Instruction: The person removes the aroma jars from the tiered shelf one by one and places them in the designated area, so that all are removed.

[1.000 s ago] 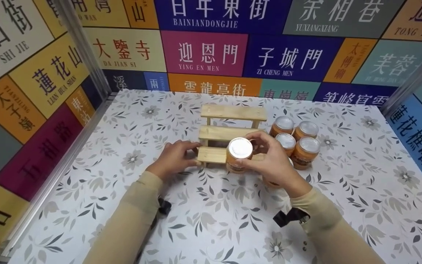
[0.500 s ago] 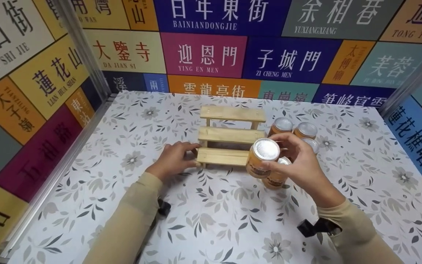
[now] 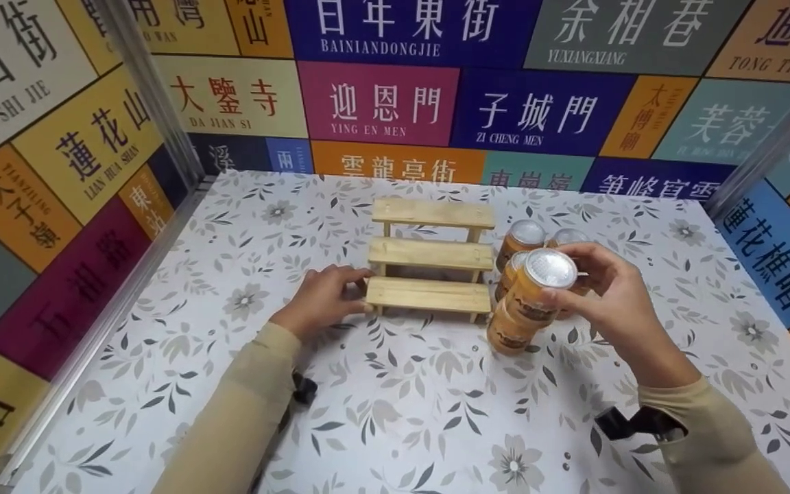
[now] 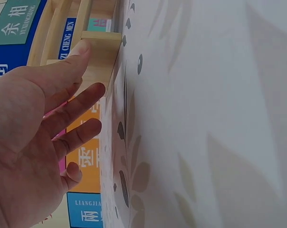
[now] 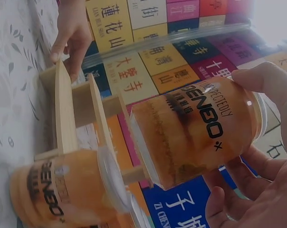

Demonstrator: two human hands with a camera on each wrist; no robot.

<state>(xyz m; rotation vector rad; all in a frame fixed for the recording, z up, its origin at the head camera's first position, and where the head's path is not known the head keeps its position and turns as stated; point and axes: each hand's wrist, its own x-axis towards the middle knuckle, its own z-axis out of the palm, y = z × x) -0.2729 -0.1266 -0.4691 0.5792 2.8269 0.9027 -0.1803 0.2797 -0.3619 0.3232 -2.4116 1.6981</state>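
My right hand [image 3: 621,302] grips an orange-filled clear jar [image 3: 539,285] with a silver lid, thumb on one side and fingers on the other. The jar is in the air, right of the three-step wooden stand [image 3: 429,295]. Below it another such jar [image 5: 62,190] stands on the table; the right wrist view shows a gap between them. With thumb and index finger my left hand [image 3: 323,295] holds the left end of the stand's lowest step. The left wrist view shows its thumb [image 4: 79,50] against the wood, the other fingers loosely extended.
More jars stand behind the held one, including one at the back [image 3: 524,237]; my right hand and the held jar partly hide the group. A flower-patterned cloth [image 3: 367,425] covers the table. Sign-printed panels [image 3: 381,103] enclose its back and sides.
My right hand has carried the jar rightward, from in front of the stand's lowest step to above the jar at its right. The left hand and stand have stayed put.
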